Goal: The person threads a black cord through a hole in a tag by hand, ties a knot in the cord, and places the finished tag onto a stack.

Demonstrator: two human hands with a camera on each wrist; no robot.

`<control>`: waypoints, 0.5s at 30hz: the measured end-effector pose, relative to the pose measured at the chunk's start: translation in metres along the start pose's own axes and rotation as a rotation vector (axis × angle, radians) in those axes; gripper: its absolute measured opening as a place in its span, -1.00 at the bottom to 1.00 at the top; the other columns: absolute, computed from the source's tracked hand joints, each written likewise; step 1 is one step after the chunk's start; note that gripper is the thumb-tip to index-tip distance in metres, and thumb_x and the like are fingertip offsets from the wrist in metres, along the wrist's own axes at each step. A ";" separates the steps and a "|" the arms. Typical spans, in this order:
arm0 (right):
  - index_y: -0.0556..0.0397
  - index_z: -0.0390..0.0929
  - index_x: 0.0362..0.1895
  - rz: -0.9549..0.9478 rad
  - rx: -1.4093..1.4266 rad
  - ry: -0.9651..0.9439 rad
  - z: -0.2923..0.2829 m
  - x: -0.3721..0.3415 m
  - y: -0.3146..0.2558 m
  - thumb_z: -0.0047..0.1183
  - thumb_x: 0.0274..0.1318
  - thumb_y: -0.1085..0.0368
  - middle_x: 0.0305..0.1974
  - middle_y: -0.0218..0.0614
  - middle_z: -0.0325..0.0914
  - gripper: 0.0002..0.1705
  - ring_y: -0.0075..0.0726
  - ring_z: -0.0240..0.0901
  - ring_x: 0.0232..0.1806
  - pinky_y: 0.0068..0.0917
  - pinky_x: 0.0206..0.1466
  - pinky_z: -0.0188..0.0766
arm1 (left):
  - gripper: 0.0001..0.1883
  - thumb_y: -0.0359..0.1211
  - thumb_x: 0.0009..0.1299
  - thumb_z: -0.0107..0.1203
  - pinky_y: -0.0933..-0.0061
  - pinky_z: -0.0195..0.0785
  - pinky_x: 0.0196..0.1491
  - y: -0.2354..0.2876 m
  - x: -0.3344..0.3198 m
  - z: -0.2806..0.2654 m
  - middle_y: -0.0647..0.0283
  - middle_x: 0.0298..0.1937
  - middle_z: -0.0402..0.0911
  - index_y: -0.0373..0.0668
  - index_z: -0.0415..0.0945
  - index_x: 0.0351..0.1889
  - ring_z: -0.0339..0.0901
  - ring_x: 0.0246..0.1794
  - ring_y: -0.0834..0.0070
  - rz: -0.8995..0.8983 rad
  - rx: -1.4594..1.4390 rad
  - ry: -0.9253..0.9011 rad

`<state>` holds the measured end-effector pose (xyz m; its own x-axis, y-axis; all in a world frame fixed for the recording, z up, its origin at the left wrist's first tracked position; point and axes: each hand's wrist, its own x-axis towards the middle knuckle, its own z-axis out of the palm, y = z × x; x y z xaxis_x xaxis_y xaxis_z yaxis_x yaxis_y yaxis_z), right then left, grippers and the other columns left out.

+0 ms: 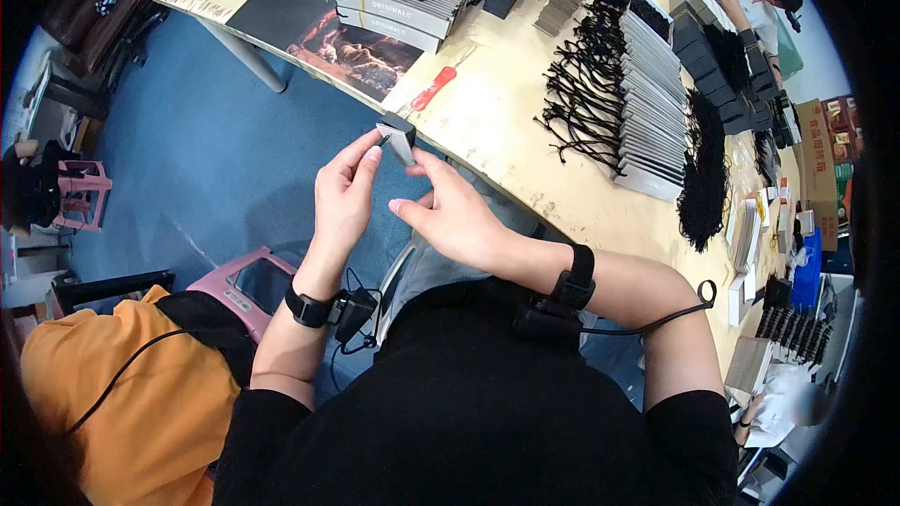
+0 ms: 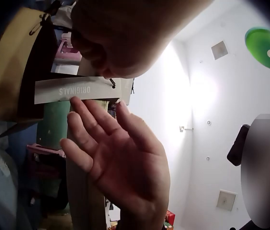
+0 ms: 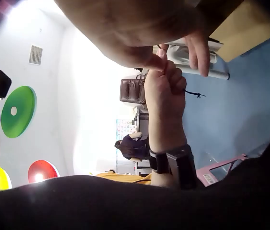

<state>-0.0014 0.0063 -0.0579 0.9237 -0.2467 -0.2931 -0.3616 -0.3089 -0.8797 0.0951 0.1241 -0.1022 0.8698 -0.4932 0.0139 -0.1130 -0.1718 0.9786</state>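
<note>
One tag (image 2: 77, 89): left hand (image 1: 345, 192) pinches it, right hand (image 1: 459, 214) loosely spread.

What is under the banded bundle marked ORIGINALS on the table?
In the head view, a dark printed sheet emerges from under the bundle, lying on the table. How far the sheet continues underneath is covered.
</note>
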 end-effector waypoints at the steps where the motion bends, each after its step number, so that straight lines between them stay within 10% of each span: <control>1: 0.19 -0.01 0.23 0.000 0.005 0.005 0.002 0.001 0.001 0.06 -0.01 0.24 0.05 -0.04 0.25 -0.24 -0.44 0.39 -0.33 -0.49 -0.22 0.38 | -0.69 -0.38 0.33 -0.04 0.68 0.26 -0.33 0.002 -0.001 0.001 0.31 -0.39 0.55 -0.25 0.43 0.01 0.38 -0.39 0.73 0.002 0.003 -0.005; 10: 0.18 0.06 0.18 -0.037 0.090 -0.013 0.014 -0.002 0.006 0.06 -0.01 0.27 0.04 -0.06 0.24 -0.31 -0.44 0.39 -0.29 -0.48 -0.20 0.38 | -0.73 -0.38 0.34 -0.06 0.69 0.25 -0.32 0.002 -0.005 0.004 0.30 -0.36 0.55 -0.27 0.44 -0.04 0.39 -0.37 0.72 0.082 -0.050 0.065; 15: 0.14 0.18 0.01 0.052 0.372 0.022 0.021 0.006 0.004 -0.01 0.05 0.32 -0.09 -0.08 0.37 -0.56 -0.43 0.47 -0.44 -0.53 -0.50 0.40 | -0.75 -0.36 0.35 -0.08 0.78 0.03 -0.62 0.015 -0.009 -0.001 0.49 -0.61 0.41 -0.21 0.31 -0.04 0.21 -0.68 0.84 -0.217 -0.370 -0.075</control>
<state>0.0053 0.0224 -0.0711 0.9010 -0.2741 -0.3363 -0.3333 0.0588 -0.9410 0.0864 0.1264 -0.0870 0.8154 -0.5425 -0.2021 0.2604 0.0319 0.9650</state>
